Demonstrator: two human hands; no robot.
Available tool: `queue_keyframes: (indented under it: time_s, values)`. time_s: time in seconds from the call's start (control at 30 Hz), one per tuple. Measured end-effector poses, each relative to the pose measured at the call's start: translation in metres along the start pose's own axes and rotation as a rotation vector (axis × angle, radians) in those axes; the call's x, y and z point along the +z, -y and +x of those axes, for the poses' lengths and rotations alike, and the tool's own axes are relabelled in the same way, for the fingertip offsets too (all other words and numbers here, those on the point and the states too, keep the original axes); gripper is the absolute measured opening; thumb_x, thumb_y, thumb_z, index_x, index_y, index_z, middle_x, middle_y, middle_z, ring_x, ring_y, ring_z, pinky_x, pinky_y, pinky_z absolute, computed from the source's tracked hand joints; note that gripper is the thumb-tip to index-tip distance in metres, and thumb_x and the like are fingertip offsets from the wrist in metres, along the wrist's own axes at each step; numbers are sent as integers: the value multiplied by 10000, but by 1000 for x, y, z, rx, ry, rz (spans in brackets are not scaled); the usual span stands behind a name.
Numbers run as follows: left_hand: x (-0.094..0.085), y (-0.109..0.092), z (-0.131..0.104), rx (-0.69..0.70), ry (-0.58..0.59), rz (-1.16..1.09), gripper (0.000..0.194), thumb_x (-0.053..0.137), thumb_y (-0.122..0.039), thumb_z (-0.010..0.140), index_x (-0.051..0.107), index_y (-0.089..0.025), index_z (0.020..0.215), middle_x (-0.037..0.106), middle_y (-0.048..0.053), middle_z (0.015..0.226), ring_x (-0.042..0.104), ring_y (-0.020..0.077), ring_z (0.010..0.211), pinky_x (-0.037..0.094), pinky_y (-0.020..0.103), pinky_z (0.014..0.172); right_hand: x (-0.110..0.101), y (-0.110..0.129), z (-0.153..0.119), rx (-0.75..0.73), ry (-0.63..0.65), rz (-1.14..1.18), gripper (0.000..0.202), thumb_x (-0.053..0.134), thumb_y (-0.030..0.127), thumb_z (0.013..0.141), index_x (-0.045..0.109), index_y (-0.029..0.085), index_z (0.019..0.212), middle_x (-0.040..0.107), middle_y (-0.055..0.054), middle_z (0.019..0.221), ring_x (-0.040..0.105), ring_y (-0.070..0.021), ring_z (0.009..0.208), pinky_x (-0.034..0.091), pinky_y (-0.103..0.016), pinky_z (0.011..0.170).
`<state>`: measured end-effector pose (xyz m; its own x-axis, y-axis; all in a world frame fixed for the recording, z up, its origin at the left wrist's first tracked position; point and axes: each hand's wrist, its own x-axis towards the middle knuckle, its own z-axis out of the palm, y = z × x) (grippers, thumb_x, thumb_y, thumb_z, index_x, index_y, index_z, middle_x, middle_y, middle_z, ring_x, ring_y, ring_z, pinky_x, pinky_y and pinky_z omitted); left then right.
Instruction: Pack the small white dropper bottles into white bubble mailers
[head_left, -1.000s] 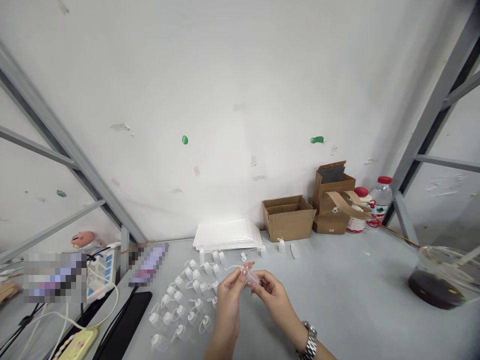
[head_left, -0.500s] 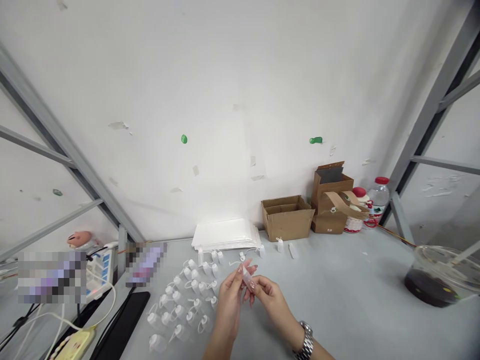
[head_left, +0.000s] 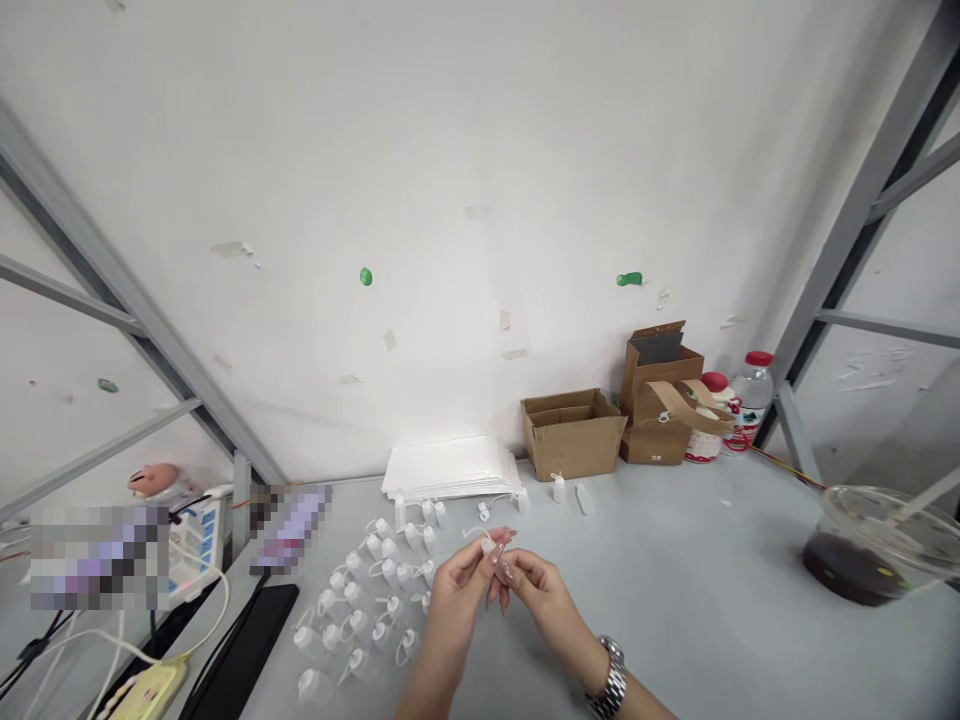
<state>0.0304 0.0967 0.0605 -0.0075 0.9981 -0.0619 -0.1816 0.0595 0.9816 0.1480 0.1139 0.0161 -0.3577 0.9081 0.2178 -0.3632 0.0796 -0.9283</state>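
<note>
My left hand (head_left: 456,588) and my right hand (head_left: 541,592) meet above the table, fingers pinched together around a small white squeeze bottle (head_left: 488,545). Only its pale top shows; fingers of both hands hide most of the body. A thin white strap (head_left: 472,533) sticks out near my left fingertips. To the left of my hands stand several similar squeeze bottles (head_left: 352,593), many with looped cap straps. Beyond my hands is a small loose white piece (head_left: 483,512), and another bottle (head_left: 522,501) is close by.
A stack of white sheets (head_left: 442,468), an open cardboard box (head_left: 574,440) and a brown paper bag (head_left: 656,400) line the wall. One bottle (head_left: 559,488) stands before the box. At right is a plastic bowl of dark liquid (head_left: 855,570); at left, a black bar (head_left: 244,650) and cables.
My left fingers have closed further over the bottle, so less of its body shows. My right hand stays nearly in place. The view has shifted slightly.
</note>
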Motion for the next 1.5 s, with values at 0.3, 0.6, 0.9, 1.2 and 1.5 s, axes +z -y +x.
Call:
queue_keyframes:
  time_s: [0.3,0.6,0.9,1.2,1.5]
  values:
    - [-1,-24,0,-13,-28,107,316,696,-418,628,719,-165,817,699,120,994,609,280,978,457,366,872,2,7,-1,29,-21,-39,351,537,517,776,572,175,704,595,-7,590,504,-125,532,422,-258,580]
    - [1,-22,-2,-11,32,101,285,694,-415,632,720,-161,759,692,133,1004,589,295,1022,437,378,905,-3,5,-9,-160,-152,-500,194,529,360,817,565,191,729,592,-26,711,538,-164,710,422,-275,707]
    - [2,6,-1,-25,-19,-128,480,739,-326,612,640,-162,1052,655,144,1094,546,285,1101,432,395,931,1,-2,-10,-263,-255,-517,74,565,260,793,605,212,834,612,-38,794,554,-167,728,460,-278,700]
    - [5,0,-2,-22,-61,-39,409,633,-474,681,696,-155,929,676,131,1054,560,287,1075,425,382,923,1,-1,-11,-185,-286,-478,139,602,339,773,615,205,806,621,-42,790,567,-183,761,452,-284,731]
    - [-24,-39,57,66,84,1138,213,543,-270,756,673,-194,906,706,72,956,636,212,881,458,284,765,-11,12,-1,-61,-596,-230,310,581,487,750,576,177,756,557,-3,615,492,-144,576,404,-250,555]
